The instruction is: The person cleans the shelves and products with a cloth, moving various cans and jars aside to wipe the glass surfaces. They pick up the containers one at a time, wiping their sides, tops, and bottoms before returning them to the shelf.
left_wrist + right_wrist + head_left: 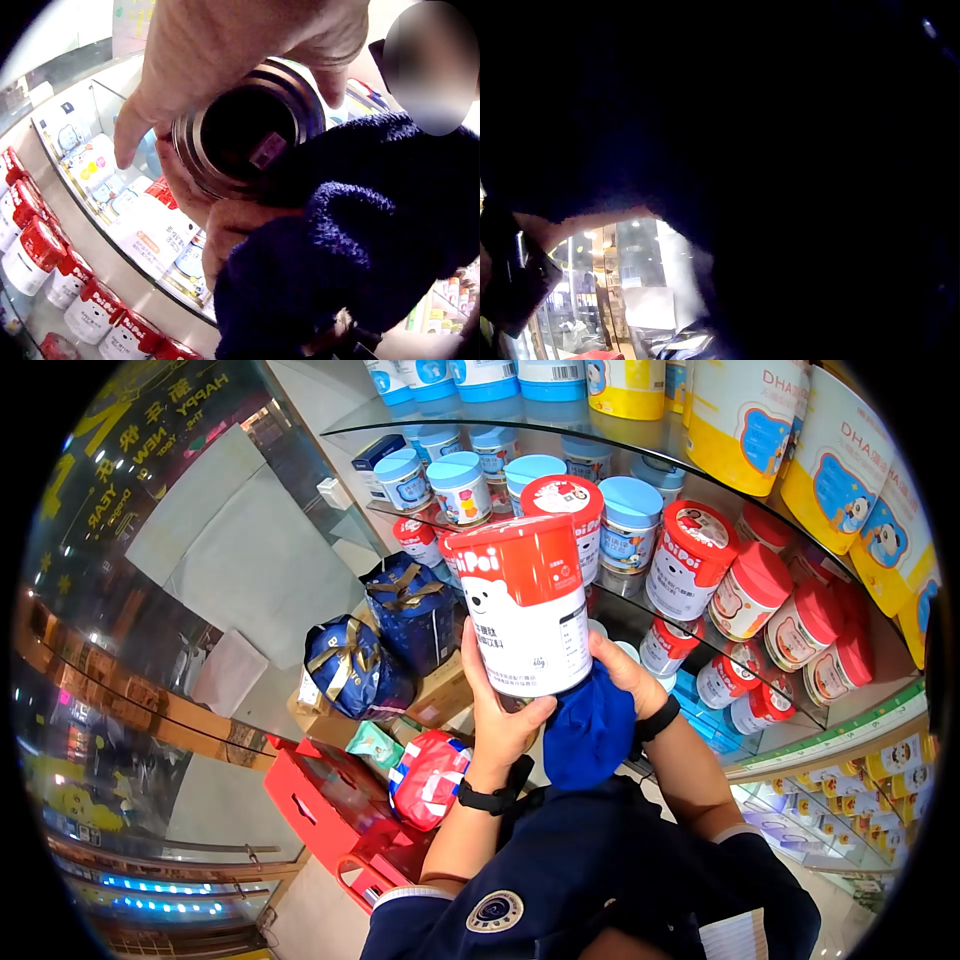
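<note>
A large white can [530,630] with a red lid and a bear face stands slightly tilted between both hands, in front of the shelves. My left hand [495,710] grips it from the lower left, its thumb along the bottom edge. On the right side my right hand [630,675] holds the can, with a blue cloth [588,735] bunched in its grasp and hanging below. In the left wrist view the can's round metal base [251,131] shows a small pinkish print. Dark cloth [817,165] covers most of the right wrist view.
Glass shelves [470,410] hold rows of red-lidded cans [690,565] and blue-lidded cans [460,490]. Yellow pouches [755,420] stand above right. Blue gift bags [355,670] sit on cartons at left, above a red box [330,820]. A glass wall [200,560] stands beyond.
</note>
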A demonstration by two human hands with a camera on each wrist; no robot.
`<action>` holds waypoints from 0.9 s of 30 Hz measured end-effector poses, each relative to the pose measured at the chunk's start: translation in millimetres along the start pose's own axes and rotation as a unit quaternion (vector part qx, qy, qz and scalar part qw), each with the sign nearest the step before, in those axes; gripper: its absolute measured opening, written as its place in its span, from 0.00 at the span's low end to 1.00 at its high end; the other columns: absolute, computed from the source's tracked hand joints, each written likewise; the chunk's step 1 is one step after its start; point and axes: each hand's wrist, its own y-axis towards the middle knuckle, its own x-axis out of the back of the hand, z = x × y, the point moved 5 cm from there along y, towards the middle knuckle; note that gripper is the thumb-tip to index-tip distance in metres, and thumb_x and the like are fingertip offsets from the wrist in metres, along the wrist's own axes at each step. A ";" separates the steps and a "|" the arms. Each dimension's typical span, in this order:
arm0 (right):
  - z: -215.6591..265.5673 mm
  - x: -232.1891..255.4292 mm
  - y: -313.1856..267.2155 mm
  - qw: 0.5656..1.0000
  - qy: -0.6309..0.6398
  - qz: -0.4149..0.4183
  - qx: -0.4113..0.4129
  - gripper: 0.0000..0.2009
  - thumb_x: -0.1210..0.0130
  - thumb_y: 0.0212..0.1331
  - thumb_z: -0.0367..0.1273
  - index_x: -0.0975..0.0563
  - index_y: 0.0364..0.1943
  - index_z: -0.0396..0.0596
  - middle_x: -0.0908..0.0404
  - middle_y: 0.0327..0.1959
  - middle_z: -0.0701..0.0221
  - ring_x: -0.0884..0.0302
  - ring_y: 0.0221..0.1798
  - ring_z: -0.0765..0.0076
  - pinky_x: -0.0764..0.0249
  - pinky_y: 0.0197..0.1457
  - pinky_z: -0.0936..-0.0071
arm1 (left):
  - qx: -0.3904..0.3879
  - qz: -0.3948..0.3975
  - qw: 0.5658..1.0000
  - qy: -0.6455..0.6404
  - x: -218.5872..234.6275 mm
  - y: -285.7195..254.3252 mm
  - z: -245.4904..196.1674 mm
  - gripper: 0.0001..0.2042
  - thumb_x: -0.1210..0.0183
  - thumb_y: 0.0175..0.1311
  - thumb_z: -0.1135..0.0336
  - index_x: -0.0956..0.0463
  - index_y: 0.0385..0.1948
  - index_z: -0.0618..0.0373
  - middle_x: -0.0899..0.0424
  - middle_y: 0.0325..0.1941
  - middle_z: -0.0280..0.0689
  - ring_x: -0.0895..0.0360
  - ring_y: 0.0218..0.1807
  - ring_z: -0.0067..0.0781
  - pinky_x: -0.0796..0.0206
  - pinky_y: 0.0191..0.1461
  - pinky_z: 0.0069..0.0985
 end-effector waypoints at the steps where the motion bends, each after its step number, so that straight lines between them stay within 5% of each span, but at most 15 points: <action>1: 6.6 -5.5 -1.7 1.000 -0.004 0.005 0.012 0.35 0.49 0.64 0.54 0.33 0.64 0.39 0.26 0.61 0.62 0.30 0.63 0.68 0.36 0.67 0.70 | -0.004 -0.008 1.000 -0.003 -1.6 0.8 0.0 0.58 0.27 0.42 0.61 0.63 0.73 0.55 0.46 0.71 0.45 0.43 0.71 0.40 0.46 0.71 0.37; 10: 8.3 -12.1 3.1 0.990 -0.119 -0.035 0.069 0.35 0.51 0.66 0.53 0.37 0.66 0.39 0.29 0.63 0.62 0.33 0.66 0.68 0.40 0.69 0.70 | -0.022 -0.073 0.997 0.009 6.5 -2.7 2.1 0.55 0.28 0.42 0.70 0.61 0.71 0.57 0.46 0.70 0.47 0.43 0.70 0.41 0.47 0.71 0.38; 14: 4.4 -11.6 5.0 0.977 -0.171 -0.104 0.072 0.32 0.54 0.69 0.51 0.39 0.68 0.41 0.32 0.66 0.64 0.37 0.68 0.68 0.44 0.72 0.70 | -0.037 -0.109 0.982 0.148 11.5 -8.5 1.5 0.57 0.26 0.42 0.67 0.64 0.71 0.61 0.47 0.68 0.52 0.43 0.70 0.44 0.48 0.71 0.38; 27: -15.8 7.6 5.5 0.982 -0.133 -0.130 0.042 0.27 0.59 0.73 0.46 0.38 0.67 0.41 0.31 0.65 0.66 0.36 0.67 0.70 0.42 0.70 0.71 | -0.097 -0.105 0.969 0.203 10.2 -12.6 -1.9 0.55 0.26 0.43 0.65 0.64 0.69 0.59 0.47 0.67 0.51 0.41 0.68 0.43 0.48 0.70 0.39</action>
